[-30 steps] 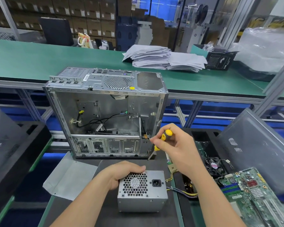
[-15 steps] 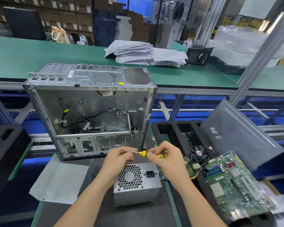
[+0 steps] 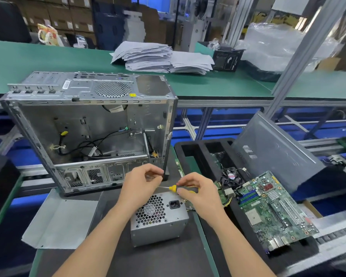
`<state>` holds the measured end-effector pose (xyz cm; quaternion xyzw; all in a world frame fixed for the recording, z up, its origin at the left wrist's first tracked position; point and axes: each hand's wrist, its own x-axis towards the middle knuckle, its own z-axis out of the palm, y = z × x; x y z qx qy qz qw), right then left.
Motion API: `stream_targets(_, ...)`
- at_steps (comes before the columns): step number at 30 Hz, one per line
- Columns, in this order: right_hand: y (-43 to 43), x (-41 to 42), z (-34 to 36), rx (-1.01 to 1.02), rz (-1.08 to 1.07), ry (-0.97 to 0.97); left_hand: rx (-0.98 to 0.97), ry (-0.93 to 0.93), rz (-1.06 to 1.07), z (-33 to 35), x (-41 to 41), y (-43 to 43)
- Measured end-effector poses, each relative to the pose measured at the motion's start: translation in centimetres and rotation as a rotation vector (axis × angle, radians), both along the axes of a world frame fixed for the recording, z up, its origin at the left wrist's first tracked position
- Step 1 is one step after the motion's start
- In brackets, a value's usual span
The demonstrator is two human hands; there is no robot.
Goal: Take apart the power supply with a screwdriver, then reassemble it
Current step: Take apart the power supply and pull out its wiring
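Left hand [image 3: 140, 182] newly on screwdriver [image 3: 172, 188] shaft

Nothing really readable here. Computer case [image 3: 48, 116] beyond the left hand [image 3: 140, 184] has a white label [image 3: 66, 84] and a yellow sticker [image 3: 132, 94], both too blurry.

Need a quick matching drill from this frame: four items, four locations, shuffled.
Items:
1. screwdriver
2. power supply
3. circuit board
4. paper stack

Locations:
A. on the green bench
B. on the black tray
C. held by left hand and right hand
D. on the dark mat

Pairs: 1-C, 2-D, 3-B, 4-A.
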<state>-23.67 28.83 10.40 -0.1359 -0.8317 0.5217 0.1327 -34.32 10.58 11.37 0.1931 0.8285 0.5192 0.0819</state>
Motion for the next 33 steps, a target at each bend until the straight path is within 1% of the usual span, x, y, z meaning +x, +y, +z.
stream_targets(4,2.7,1.1,-1.9,-0.172,-0.191,-0.009,-0.069,0.12,0.0,0.5,1.6,2.3)
stream_targets(7,4.6,2.3,-3.9,-0.276,-0.327,-0.088,-0.08,0.134,0.0,0.0,3.0,4.3)
stream_targets(9,5.3,2.9,-5.4,-0.294,-0.352,-0.153,-0.108,0.13,0.004,-0.5,3.8,5.6)
stream_targets(13,4.5,4.0,-8.3,-0.18,-0.291,-0.311,-0.169,0.119,0.062,-1.2,4.9,7.3)
stream_targets(16,2.9,4.7,-9.7,-0.179,-0.178,-0.396,-0.206,0.14,0.095,-1.1,5.6,8.0)
stream_targets(20,1.9,4.7,-9.6,-0.07,-0.06,-0.481,-0.237,0.2,0.14,-1.0,6.5,8.4)
stream_targets(22,1.9,4.5,-9.1,0.012,-0.031,-0.57,-0.254,0.251,0.153,-1.0,6.9,8.5)
stream_targets(23,2.1,4.5,-8.9,-0.01,-0.01,-0.62,-0.257,0.275,0.15,-0.9,7.1,8.7)
stream_targets(26,2.6,4.6,-8.9,-0.159,0.092,-0.731,-0.219,0.329,0.102,-0.8,7.8,9.1)
stream_targets(27,2.9,4.7,-8.8,-0.173,0.131,-0.757,-0.205,0.341,0.085,-0.8,8.0,9.3)
stream_targets(30,3.5,4.8,-8.7,-0.198,0.202,-0.785,-0.173,0.344,0.051,-0.9,8.3,9.9)
stream_targets(33,4.2,4.6,-8.8,-0.213,0.257,-0.777,-0.174,0.295,0.026,-1.0,8.6,10.7)
